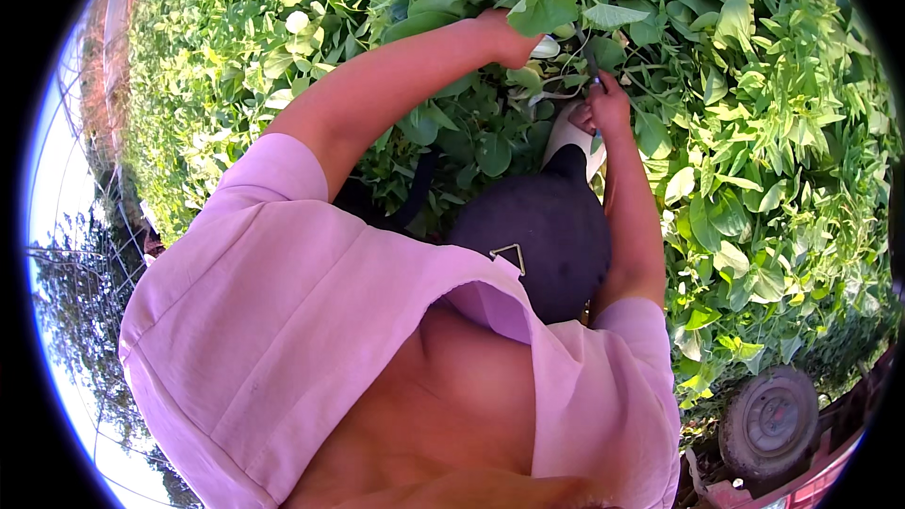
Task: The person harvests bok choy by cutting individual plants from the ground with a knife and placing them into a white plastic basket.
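My left hand [510,39] reaches into dense leafy green plants at the top centre. A broad lobed leaf [544,8] covers its fingers, so what they touch is hidden. A pale whitish object [545,47] shows beside that hand. To the right and a little lower, my right hand [608,104] is closed around a slim hand tool with a dark, narrow blade [586,49]. The blade points up among the stems, and its tip is lost in the foliage. Thin pale stems [558,94] lie between the two hands.
A foot in a light-coloured shoe [565,131] stands just below my right hand. My bent knee in dark trousers [537,240] is beneath my chest. Leafy plants [749,177] surround me. A wheel with a tyre [769,423] and reddish metal parts are at the lower right.
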Tool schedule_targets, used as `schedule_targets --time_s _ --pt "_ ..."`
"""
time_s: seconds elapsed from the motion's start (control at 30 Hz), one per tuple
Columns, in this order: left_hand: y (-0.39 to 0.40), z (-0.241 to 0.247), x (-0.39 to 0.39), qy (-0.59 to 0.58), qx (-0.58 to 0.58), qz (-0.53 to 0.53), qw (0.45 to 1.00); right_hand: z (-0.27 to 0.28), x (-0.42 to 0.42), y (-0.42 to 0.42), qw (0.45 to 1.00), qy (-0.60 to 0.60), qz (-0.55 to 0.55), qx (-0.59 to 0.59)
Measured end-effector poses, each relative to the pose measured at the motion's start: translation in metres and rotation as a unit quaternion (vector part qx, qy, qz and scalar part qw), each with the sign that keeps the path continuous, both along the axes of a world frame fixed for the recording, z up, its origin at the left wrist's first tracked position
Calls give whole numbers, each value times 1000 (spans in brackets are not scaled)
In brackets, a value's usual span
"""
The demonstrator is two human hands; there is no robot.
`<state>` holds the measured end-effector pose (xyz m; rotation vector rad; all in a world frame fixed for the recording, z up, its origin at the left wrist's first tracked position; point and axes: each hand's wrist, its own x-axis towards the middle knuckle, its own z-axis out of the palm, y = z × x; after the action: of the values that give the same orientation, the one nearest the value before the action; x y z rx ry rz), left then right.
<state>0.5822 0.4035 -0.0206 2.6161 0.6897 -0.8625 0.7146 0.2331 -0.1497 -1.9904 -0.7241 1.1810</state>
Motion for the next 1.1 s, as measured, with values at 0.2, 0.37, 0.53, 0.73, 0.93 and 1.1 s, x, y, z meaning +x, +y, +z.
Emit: schedule_targets --time_s 0.2,0.37,0.53,0.73,0.93,1.1 --pt "3 -8 -5 -23 -8 -10 1000 19 -1 23 995 -71 64 -25" --pt "4 6 -10 -71 -20 -25 997 42 -6 19 986 138 -33 -85" --pt "-22 52 -12 -121 -147 -13 982 85 -21 -49 951 216 -208 81" --pt "-56 109 -8 -250 -309 -28 917 172 0 -50 846 308 -312 303" --pt "-69 161 -11 -343 -457 -4 821 210 53 -93 830 222 -345 378" --pt "-11 219 -21 -341 -566 288 693 236 114 -144 750 250 -417 450"
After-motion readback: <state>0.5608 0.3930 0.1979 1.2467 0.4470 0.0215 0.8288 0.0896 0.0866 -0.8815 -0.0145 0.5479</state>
